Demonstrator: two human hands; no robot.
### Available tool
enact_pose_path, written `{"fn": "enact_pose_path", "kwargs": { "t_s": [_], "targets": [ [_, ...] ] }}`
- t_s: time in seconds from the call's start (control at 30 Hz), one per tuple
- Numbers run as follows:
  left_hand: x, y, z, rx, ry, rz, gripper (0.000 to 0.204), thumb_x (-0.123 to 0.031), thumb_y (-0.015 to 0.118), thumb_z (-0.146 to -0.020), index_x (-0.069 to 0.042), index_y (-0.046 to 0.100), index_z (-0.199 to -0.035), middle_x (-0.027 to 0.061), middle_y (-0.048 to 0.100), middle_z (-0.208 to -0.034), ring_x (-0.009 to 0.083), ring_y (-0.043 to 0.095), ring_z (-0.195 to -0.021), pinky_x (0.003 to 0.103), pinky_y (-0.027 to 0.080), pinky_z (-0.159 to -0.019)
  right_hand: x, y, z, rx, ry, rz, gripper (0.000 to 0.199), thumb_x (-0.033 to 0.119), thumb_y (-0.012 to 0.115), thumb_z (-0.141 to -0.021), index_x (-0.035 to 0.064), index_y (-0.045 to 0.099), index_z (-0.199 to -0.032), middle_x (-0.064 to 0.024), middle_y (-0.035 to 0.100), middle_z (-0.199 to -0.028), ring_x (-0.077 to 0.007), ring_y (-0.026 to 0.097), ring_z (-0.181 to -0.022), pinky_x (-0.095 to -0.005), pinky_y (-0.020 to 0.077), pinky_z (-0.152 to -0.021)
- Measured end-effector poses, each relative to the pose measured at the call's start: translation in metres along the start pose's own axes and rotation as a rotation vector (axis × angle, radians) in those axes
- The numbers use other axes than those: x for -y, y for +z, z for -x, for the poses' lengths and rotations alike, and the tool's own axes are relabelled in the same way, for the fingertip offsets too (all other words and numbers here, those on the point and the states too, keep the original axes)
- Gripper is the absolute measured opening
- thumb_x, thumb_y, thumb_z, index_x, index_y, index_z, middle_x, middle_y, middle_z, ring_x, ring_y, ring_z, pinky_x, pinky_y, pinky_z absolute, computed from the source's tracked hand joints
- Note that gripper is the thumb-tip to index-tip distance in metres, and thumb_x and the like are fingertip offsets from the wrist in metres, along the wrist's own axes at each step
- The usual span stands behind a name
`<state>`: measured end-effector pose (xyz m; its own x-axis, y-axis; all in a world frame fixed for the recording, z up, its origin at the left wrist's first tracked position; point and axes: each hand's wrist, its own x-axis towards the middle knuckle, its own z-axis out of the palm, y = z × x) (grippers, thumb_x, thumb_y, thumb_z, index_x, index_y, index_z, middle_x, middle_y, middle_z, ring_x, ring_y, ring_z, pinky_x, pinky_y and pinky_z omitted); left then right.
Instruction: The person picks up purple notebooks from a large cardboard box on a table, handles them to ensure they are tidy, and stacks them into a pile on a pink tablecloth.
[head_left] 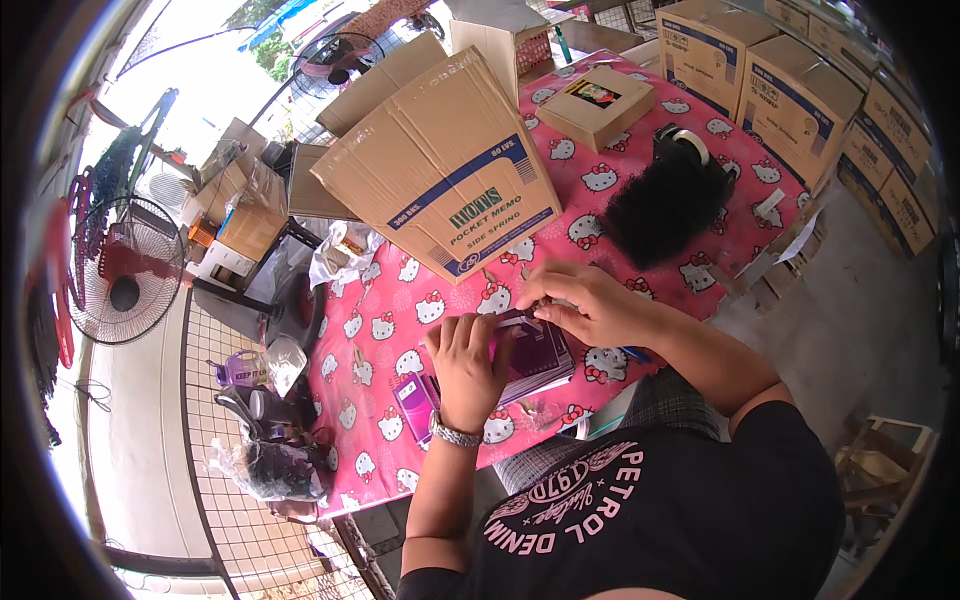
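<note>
While the purple notebook stack [540,358] lies on the pink tablecloth [385,352], the right hand [590,308] holds its fingers narrowly at the far edge and the left hand [467,362] curls over the left side, any grip unclear.

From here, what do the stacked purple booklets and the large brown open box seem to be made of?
Stacked purple booklets: probably paper with smooth, perhaps glossy card covers; layered pale edges show. Large brown open box: matt cardboard, likely corrugated, judging by stiff flaps.
</note>
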<state>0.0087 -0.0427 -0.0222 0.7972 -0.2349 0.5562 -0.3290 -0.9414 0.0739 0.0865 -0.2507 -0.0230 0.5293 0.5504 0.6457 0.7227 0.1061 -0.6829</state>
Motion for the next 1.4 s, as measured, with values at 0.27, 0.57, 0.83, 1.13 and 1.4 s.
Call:
{"fn": "enact_pose_path", "kwargs": {
  "t_s": [0.27,0.57,0.83,1.13,1.4],
  "targets": [
    [-0.013,-0.001,0.008,-0.021,-0.046,-0.031,0.026,-0.021,0.073,-0.084,-0.008,0.059,-0.1,0.0067,0.061,-0.09,0.0277,0.057,-0.088,0.044,0.038,-0.091,0.0,-0.002,0.009,0.007,0.019,0.035,0.022,-0.006,0.063,-0.086,0.0028,0.066,-0.106,-0.0109,0.063,-0.099,-0.0274,0.064,-0.092,-0.0367,0.0515,-0.079],
    [-0.014,-0.003,0.008,0.0,-0.051,-0.032,0.027,-0.027,0.074,-0.084,-0.007,0.061,-0.097,0.0068,0.06,-0.089,0.0269,0.057,-0.087,0.044,0.04,-0.088,0.008,0.004,0.007,-0.058,-0.013,0.223,0.023,-0.004,0.065,-0.084,0.005,0.067,-0.105,-0.0089,0.062,-0.093,-0.0289,0.062,-0.093,-0.0387,0.0497,-0.08],
    [-0.014,-0.002,0.003,0.001,-0.069,-0.029,0.026,-0.024,0.072,-0.085,-0.007,0.06,-0.1,0.0061,0.061,-0.088,0.0267,0.057,-0.088,0.044,0.039,-0.09,0.003,0.007,0.011,-0.048,-0.011,0.162,0.019,0.0,0.067,-0.085,0.0043,0.067,-0.103,-0.0088,0.064,-0.097,-0.0284,0.063,-0.092,-0.0393,0.0512,-0.079],
    [-0.035,-0.004,-0.007,0.018,0.057,0.007,0.031,-0.015,0.067,-0.087,-0.005,0.056,-0.114,0.0103,0.062,-0.099,0.0297,0.058,-0.097,0.047,0.037,-0.098,0.035,-0.008,0.0,0.105,0.147,0.329,0.031,0.007,0.067,-0.089,0.0031,0.053,-0.116,-0.0144,0.062,-0.107,-0.0325,0.067,-0.09,-0.0408,0.0536,-0.072],
    [-0.033,-0.011,-0.003,0.076,0.042,0.118,0.023,-0.013,0.067,-0.088,-0.006,0.056,-0.108,0.009,0.065,-0.101,0.0298,0.059,-0.096,0.049,0.037,-0.1,-0.017,-0.012,-0.005,0.021,0.693,-0.397,0.03,0.022,0.06,-0.096,0.0022,0.05,-0.116,-0.0165,0.066,-0.084,-0.0314,0.069,-0.083,-0.0441,0.0542,-0.069]
  ]
}}
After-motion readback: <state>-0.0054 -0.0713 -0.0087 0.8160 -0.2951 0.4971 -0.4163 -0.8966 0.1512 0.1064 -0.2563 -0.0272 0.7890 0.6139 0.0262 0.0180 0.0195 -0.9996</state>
